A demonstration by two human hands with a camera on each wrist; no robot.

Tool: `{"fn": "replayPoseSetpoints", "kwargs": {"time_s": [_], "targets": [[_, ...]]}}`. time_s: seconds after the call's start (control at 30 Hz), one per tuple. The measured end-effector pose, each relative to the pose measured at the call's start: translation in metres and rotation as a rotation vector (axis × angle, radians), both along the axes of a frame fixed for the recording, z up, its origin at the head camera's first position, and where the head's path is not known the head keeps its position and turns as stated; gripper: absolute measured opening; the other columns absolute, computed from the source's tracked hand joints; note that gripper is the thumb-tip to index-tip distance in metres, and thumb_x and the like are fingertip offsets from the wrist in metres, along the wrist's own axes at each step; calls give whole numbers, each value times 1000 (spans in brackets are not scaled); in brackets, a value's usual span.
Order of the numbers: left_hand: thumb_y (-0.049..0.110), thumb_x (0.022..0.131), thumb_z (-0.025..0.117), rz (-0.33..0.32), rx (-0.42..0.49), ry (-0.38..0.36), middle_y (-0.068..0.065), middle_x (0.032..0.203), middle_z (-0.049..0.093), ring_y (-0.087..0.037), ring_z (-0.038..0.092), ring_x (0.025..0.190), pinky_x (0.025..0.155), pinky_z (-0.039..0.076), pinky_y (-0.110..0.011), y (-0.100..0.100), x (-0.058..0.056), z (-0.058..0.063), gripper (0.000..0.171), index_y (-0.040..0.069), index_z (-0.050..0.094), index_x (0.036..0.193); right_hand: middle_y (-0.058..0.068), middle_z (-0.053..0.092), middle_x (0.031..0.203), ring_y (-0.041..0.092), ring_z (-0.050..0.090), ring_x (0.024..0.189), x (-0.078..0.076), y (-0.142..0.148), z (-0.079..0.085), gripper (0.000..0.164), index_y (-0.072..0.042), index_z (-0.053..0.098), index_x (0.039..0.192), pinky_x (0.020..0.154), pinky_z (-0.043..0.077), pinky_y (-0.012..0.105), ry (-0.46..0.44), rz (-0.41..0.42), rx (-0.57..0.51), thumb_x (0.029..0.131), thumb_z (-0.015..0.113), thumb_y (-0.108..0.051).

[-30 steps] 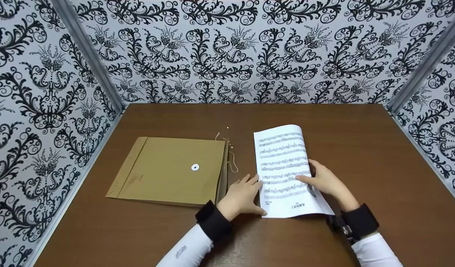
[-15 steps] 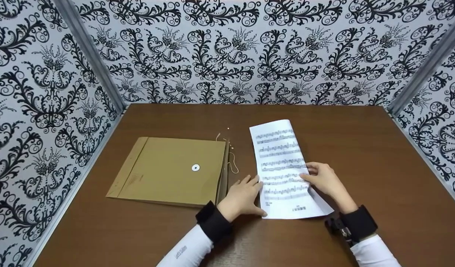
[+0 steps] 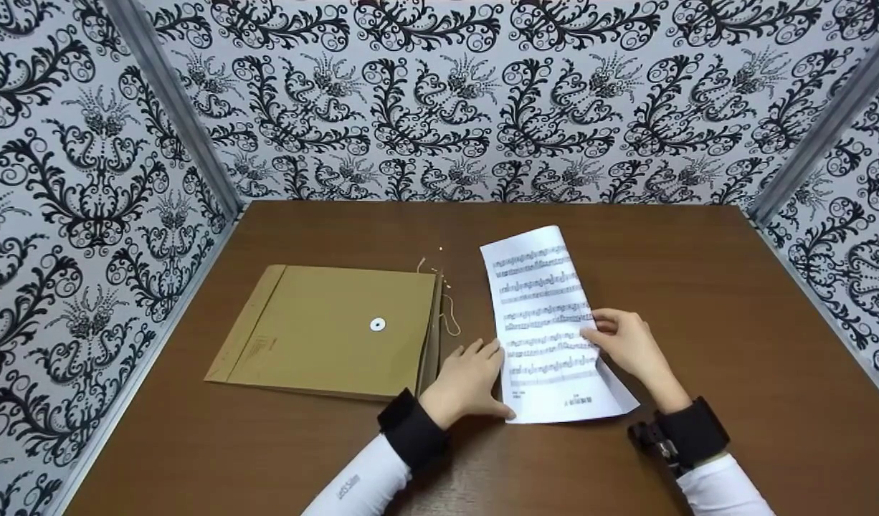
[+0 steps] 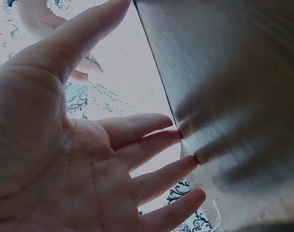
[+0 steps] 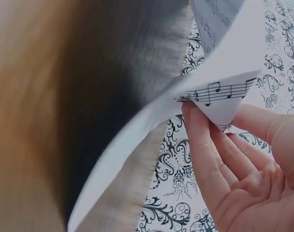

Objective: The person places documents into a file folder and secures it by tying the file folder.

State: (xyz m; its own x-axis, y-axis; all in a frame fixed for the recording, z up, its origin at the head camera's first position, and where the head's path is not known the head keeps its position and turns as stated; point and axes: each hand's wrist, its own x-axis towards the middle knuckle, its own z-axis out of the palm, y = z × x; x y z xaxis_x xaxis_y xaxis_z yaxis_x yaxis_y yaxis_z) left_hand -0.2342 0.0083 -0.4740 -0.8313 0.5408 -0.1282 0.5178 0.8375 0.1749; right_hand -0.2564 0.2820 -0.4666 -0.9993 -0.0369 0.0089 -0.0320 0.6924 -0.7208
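Observation:
A sheet of printed music (image 3: 543, 315) lies right of centre on the table in the head view, its right side lifted and curling. My right hand (image 3: 629, 347) pinches that right edge between thumb and fingers; in the right wrist view the sheet music (image 5: 219, 94) is bent up where the fingers grip it. Along the left edge, my left hand (image 3: 468, 380) rests with spread, straight fingers touching the paper. The left wrist view shows the open palm of the left hand (image 4: 89, 159), fingertips at the sheet's edge.
Left of the sheet lies a brown document envelope (image 3: 332, 330) with a white button (image 3: 377, 325) and a loose string (image 3: 452, 319). Patterned walls (image 3: 439, 100) enclose the brown table (image 3: 697, 287) at the back and sides.
My right hand has shifted its hold slightly along the right edge, and the sheet's top has swung left and away, its right side drawn inward. The left hand has stayed put.

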Motion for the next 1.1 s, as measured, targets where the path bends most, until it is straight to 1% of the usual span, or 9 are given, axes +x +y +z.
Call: {"fn": "replayPoseSetpoints", "kwargs": {"time_s": [0.13,0.33,0.47,0.53,0.63,0.77,0.93,1.0,1.1], "targets": [[63,83,76,44,3,1,-11,161,46,-31,46,148,121,41,-48,0,-1,2,97,5,43,154,35,65,129,47,66,121,2,0,5,44,12,59,133,99,57,53,30,-5,-14,98,67,-13],[64,99,51,178,93,9,-18,157,49,-33,50,146,119,43,-47,2,-5,4,84,-1,45,152,33,67,129,45,66,121,4,0,12,44,11,61,133,100,57,50,47,-16,-46,99,66,-15],[63,102,45,220,173,-3,-19,152,55,-34,55,140,112,50,-49,2,-5,7,78,0,51,148,32,67,129,44,67,121,5,1,15,43,10,61,134,95,59,36,51,-22,-72,99,66,-15],[63,102,45,215,213,-25,-18,151,56,-34,58,137,108,52,-51,2,-5,8,75,3,54,146,32,68,128,44,67,121,5,1,16,42,10,61,133,92,59,28,53,-26,-84,99,66,-14],[62,101,49,196,272,-46,-17,149,58,-34,61,133,102,55,-53,2,-6,8,71,7,55,146,32,68,128,44,67,121,5,1,17,43,10,61,133,89,57,21,60,-33,-87,99,66,-14],[56,98,59,171,351,-50,-15,149,58,-35,65,127,96,57,-53,2,-7,8,71,11,46,153,32,68,127,44,67,120,4,0,16,43,10,61,132,87,55,17,62,-41,-91,98,67,-15],[36,97,69,115,471,-58,-16,145,61,-35,69,116,88,59,-49,1,-6,8,81,10,28,161,33,68,127,44,67,120,4,-1,13,47,12,60,133,83,53,13,39,-30,-107,98,69,-18],[26,98,69,84,531,-66,-17,143,62,-33,71,113,86,60,-44,1,-6,8,82,7,22,163,34,67,127,45,67,121,3,-2,12,50,13,59,134,83,54,14,31,-28,-109,98,69,-20],[13,98,66,54,615,-91,-19,138,66,-30,74,105,80,60,-35,1,-8,8,80,4,19,163,35,66,128,45,67,122,1,-2,10,52,14,57,135,83,56,17,16,-25,-128,98,69,-20]]}}
